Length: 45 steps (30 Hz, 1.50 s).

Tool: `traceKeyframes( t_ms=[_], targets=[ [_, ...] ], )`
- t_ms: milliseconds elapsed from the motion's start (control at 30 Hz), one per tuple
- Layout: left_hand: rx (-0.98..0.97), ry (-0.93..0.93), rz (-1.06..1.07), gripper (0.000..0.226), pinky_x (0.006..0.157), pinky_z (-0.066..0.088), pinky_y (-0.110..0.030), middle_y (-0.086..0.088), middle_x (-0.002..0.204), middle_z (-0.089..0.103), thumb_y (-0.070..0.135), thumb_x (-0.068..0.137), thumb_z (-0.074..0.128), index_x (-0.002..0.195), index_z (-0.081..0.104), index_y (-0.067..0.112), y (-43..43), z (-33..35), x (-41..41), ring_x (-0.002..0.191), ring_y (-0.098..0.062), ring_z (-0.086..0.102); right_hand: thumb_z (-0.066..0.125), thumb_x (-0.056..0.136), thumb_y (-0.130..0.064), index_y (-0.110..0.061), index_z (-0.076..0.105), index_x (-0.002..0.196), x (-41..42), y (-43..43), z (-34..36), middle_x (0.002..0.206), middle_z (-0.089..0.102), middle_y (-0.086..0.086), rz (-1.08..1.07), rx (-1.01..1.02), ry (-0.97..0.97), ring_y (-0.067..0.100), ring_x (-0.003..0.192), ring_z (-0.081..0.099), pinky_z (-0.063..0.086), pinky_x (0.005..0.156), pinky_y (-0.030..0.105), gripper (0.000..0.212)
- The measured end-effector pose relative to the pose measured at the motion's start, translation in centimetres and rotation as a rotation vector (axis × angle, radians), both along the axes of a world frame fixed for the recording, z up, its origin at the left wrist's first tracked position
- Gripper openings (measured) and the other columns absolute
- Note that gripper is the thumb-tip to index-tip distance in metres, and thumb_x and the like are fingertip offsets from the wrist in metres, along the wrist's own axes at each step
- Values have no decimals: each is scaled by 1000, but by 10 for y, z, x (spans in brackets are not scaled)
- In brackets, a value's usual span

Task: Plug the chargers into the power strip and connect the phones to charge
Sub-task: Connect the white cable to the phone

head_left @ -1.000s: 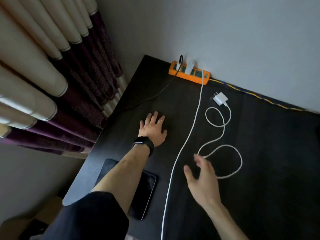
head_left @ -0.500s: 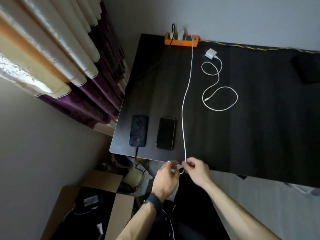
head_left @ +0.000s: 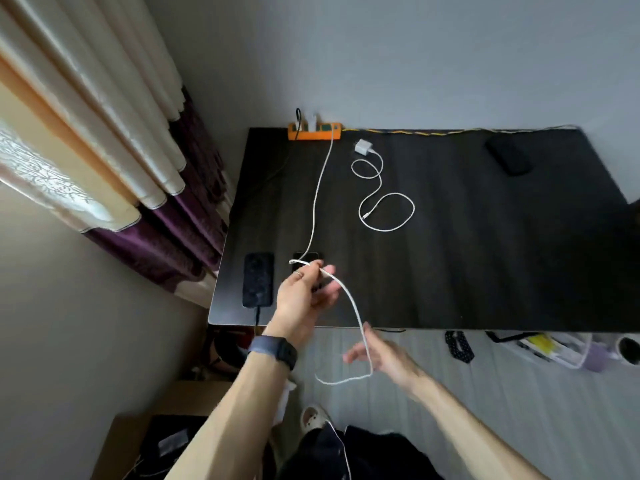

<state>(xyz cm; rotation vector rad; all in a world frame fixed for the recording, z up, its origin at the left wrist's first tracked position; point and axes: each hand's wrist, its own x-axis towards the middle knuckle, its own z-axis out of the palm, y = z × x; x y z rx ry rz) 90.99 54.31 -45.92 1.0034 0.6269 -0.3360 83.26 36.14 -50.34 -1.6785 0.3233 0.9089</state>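
Power strip (head_left: 314,130), bright orange with green sockets, sits at the far edge of a dark worktop (head_left: 485,258), against a grey wall. Two plugs stand in it: a black one (head_left: 298,116) at its left end and a white charger (head_left: 312,120) just beside that. From the strip a long white cable (head_left: 314,209) runs straight toward the near edge of the worktop, where the left hand (head_left: 304,296) pinches it between curled fingers and lifts it clear of the surface. Beyond that pinch the cable arcs down and crosses in front of the right hand (head_left: 384,355), which hovers off the near edge, farthest from the strip, with fingers loosely spread and blurred; the cable's tail loops below it, and its end cannot be made out.

Just to the right of the strip lies a second white charger block (head_left: 362,146), not plugged in, its thin white lead (head_left: 414,208) curling in two loose loops toward the middle of the worktop. Directly opposite the strip, at the near edge, a black phone (head_left: 258,279) lies face up with a black cord leaving its bottom end. A second dark phone (head_left: 306,256) lies beside it, mostly hidden behind the left hand. Well to the right of the strip, along the same far edge, rests a third dark phone-like slab (head_left: 508,155). A dark watch (head_left: 273,349) bands the left wrist. Cream and purple curtains (head_left: 145,188) hang to the left of the strip.
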Motion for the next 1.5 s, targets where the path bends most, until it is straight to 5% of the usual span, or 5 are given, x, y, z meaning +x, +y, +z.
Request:
traceKeyframes(
  t_ms=[300,467,633,1033,1500],
  targets=[
    [504,97,74,17,45,46,-23,-9,73,68,19,97,57,86,65,9,41,6,9,43,-14,61,47,104,-32,-21,61,77,-63,-95,1,59,53,-10,-21,-227,-274,8,58,49,42,61,28,33],
    [1331,-75,-497,60,115,30,-43,-18,145,45,33,92,64,145,44,13,-15,-6,-63,137,-37,39,52,101,-41,-26,65,82,-67,-104,6,51,49,-15,77,-309,-501,3,46,40,29,48,18,27],
    [1145,-473,-1193,27,93,52,-37,3,108,74,42,97,54,114,69,27,-89,-2,-116,104,-16,67,53,98,-46,-35,63,80,-70,-110,11,59,55,-14,46,-289,-629,2,53,48,35,52,18,24],
    [1213,-315,-652,11,65,53,-17,14,77,73,28,97,62,89,66,35,-22,-26,-136,73,-1,68,34,98,-64,-26,48,70,-113,-235,-28,70,53,-8,89,-965,-290,20,72,60,36,53,27,50],
    [816,-155,-1049,37,108,41,-31,0,128,67,40,99,55,127,66,18,-137,-11,-123,120,-15,59,61,98,-24,-41,69,112,-115,-156,-1,103,73,-27,-310,-192,-639,-9,94,67,50,73,6,23]
  ],
)
